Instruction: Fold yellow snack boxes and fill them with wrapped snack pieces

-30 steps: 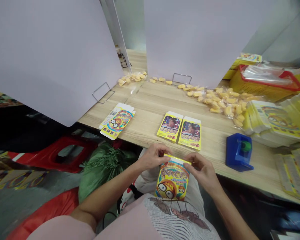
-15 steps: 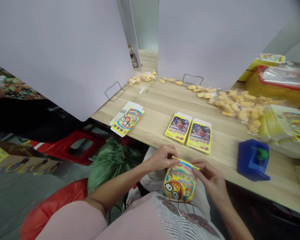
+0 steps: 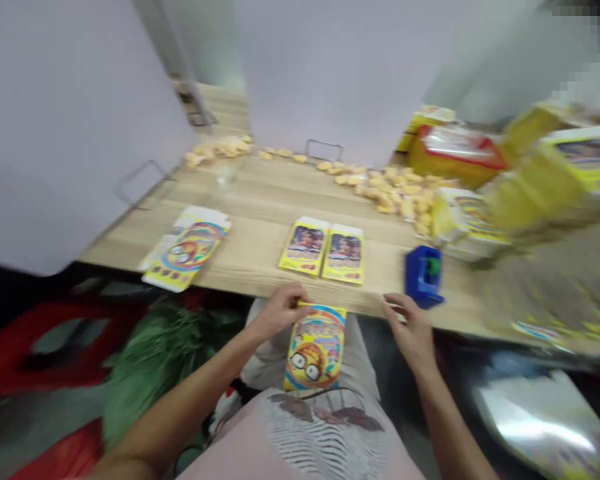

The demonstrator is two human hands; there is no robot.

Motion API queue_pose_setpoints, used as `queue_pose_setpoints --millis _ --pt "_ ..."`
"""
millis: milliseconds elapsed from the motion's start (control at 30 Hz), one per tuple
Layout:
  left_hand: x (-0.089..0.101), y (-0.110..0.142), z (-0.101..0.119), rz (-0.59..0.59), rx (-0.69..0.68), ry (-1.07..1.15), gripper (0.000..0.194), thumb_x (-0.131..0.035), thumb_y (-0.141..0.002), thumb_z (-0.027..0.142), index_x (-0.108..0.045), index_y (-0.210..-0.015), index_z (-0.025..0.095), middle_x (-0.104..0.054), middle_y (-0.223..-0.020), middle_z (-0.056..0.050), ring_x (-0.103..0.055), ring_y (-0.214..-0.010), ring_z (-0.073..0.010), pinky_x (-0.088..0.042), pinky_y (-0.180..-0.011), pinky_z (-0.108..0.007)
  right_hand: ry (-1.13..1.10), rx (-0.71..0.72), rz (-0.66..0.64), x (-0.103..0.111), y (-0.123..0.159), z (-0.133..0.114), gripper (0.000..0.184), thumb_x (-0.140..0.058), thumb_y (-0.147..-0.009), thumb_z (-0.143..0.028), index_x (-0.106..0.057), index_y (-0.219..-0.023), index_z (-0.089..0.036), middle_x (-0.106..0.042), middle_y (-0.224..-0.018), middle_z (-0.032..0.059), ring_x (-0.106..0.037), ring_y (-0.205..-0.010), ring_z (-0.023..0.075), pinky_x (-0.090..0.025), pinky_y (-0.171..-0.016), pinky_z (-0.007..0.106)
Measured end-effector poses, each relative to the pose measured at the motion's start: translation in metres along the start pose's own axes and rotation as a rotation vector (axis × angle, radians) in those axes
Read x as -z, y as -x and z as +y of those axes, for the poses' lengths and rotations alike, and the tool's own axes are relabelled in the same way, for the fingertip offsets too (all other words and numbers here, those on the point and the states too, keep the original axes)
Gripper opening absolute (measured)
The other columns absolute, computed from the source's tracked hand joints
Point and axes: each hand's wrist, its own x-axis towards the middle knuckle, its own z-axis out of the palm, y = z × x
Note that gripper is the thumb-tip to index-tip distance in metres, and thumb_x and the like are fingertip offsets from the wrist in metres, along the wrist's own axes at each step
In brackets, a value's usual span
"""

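A printed yellow carton (image 3: 315,348) with a cartoon face rests upright on my lap, its top edge against the table's front edge. My left hand (image 3: 280,311) grips the carton's top left corner. My right hand (image 3: 411,330) has come away from the carton, fingers loosely apart, and holds nothing. That hand is nearest the blue tape dispenser (image 3: 423,275) on the table. Two flat yellow cartons (image 3: 303,247) (image 3: 343,255) lie side by side beyond my hands. A third flat carton (image 3: 187,248) lies further left.
A wooden table (image 3: 250,230) holds yellow snack pieces in plastic bags (image 3: 390,193) and a blurred stack of flat cartons (image 3: 467,223). White partition panels (image 3: 340,73) stand along its far side. A yellow basket (image 3: 455,150) stands back right; a red stool (image 3: 65,340) and green bag (image 3: 160,363) sit below left.
My right hand has let go of the carton and moved right. The carton stays in my left hand. The whole view has swung and blurred.
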Motion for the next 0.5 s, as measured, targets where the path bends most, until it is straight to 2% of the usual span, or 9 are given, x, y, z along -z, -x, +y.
queue_pose_setpoints --millis 167,333,433,500 --pt "0.0 -0.014 -0.004 -0.05 -0.028 0.047 0.019 -0.069 -0.079 0.032 -0.065 -0.071 0.015 -0.057 -0.072 -0.002 -0.052 -0.069 -0.0136 -0.04 -0.062 -0.024 -0.093 -0.039 0.017 0.005 -0.011 -0.003 0.019 -0.063 -0.083 -0.036 -0.069 -0.09 -0.019 -0.069 -0.092 0.0059 -0.065 -0.084 0.0189 -0.054 -0.075 0.031" --pt "-0.001 -0.012 -0.001 -0.056 0.012 0.041 0.019 -0.068 -0.078 0.031 -0.064 -0.069 0.015 -0.056 -0.072 -0.002 -0.052 -0.067 -0.0137 -0.041 -0.061 -0.025 -0.088 -0.035 0.014 0.003 -0.01 0.001 0.015 -0.059 -0.085 -0.031 -0.069 -0.084 -0.02 -0.069 -0.089 0.0044 -0.064 -0.087 0.0187 -0.051 -0.076 0.03" --pt "-0.002 -0.01 0.001 -0.036 0.034 0.027 0.02 -0.067 -0.078 0.033 -0.064 -0.07 0.015 -0.056 -0.072 -0.002 -0.052 -0.067 -0.0134 -0.041 -0.06 -0.024 -0.067 -0.061 -0.021 0.004 -0.01 0.004 0.016 -0.057 -0.085 -0.031 -0.069 -0.082 -0.019 -0.069 -0.085 0.0045 -0.064 -0.083 0.0187 -0.051 -0.074 0.03" --pt "-0.002 -0.011 0.002 -0.037 0.039 0.022 0.021 -0.067 -0.078 0.034 -0.063 -0.07 0.015 -0.056 -0.072 -0.002 -0.052 -0.067 -0.0133 -0.041 -0.06 -0.023 -0.051 -0.077 0.001 0.008 -0.011 0.004 0.017 -0.058 -0.084 -0.032 -0.068 -0.084 -0.019 -0.068 -0.084 0.0047 -0.063 -0.079 0.0183 -0.05 -0.071 0.03"
